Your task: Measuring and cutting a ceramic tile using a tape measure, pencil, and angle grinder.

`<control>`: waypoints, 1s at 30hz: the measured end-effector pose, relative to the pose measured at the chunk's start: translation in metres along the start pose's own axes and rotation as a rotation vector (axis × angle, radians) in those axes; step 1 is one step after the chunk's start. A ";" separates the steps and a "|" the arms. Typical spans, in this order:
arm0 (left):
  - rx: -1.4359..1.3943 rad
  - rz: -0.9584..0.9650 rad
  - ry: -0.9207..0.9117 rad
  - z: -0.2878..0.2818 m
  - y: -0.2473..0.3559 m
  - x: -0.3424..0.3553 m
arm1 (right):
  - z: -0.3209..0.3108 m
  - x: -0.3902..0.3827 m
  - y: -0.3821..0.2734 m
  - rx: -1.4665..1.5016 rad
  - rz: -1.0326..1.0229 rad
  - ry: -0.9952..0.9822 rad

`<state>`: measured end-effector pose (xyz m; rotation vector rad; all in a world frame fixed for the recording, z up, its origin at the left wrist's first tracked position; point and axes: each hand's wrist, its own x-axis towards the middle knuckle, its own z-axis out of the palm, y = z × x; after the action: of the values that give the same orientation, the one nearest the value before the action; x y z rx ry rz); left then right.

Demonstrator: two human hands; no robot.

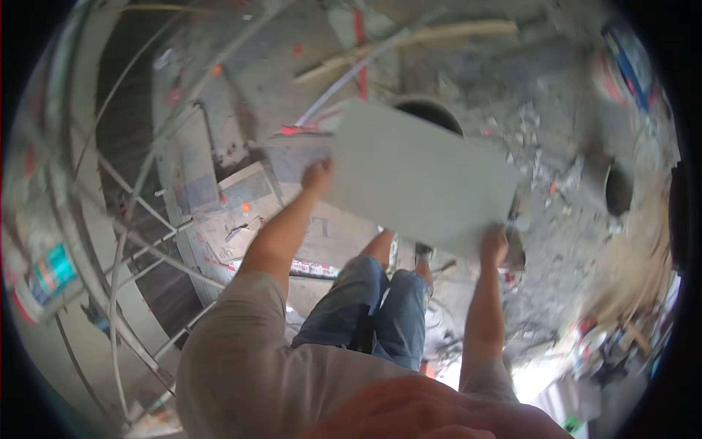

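Note:
A large, flat, light grey rectangular panel [424, 175], which looks like a tile or board, is held out in front of my body above the floor. My left hand [319, 178] grips its left edge, and my right hand [495, 246] has hold of the lower right corner. The panel slants, its right end nearer to me than its left. My fingers are partly hidden by the panel and blurred. Behind its upper edge shows the dark opening of a bucket-like round container [431, 111].
Metal scaffold tubes [121, 241] rise along the left. Cardboard sheets [322, 234] lie on the floor before my legs. Rubble [545, 172] is scattered to the right, near another dark round opening [619, 188]. A long wooden strip [439, 33] lies far ahead.

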<state>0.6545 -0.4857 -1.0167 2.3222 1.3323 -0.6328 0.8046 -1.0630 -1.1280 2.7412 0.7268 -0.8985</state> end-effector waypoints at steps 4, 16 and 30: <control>-0.045 0.079 -0.045 -0.029 -0.011 -0.154 | -0.098 -0.090 0.035 0.737 0.608 -0.022; -0.440 0.416 0.607 -0.304 -0.040 -0.441 | -0.295 -0.227 0.000 1.646 0.563 0.575; -0.333 0.048 1.753 -0.751 -0.392 -0.623 | -0.945 -0.405 -0.501 0.814 -1.099 1.091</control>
<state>0.1754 -0.3331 -0.0927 2.2903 1.5694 1.9188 0.7558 -0.5066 -0.1299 3.2656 2.6891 0.6037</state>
